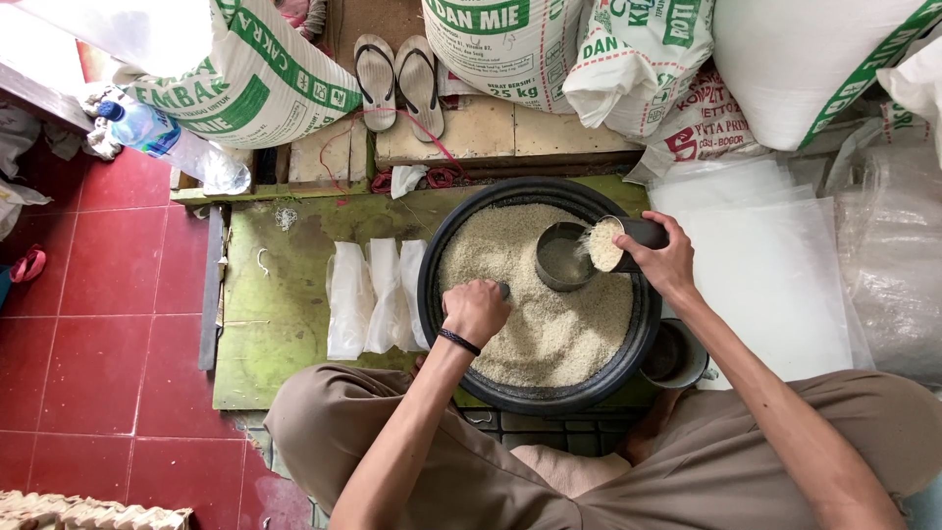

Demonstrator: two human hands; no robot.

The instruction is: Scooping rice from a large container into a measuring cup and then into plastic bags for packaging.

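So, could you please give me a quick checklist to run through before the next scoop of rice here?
1. Right hand grips the dark cup firmly: ok.
2. Cup's mouth tilted over the metal tin standing in the rice: ok.
3. Rice from the cup falls inside the black basin, none seen outside: ok.
4. Left hand rests fisted on the rice; what it holds: cannot tell.
5. Filled white bags lie beside the basin, clear of the hands: ok.
6. Tin's fill level: cannot tell.

You have a worn green board (285, 294) on the red tiled floor (108, 324); on it sit the black basin (430, 294) of rice and three filled plastic bags (373, 294) just beside it.
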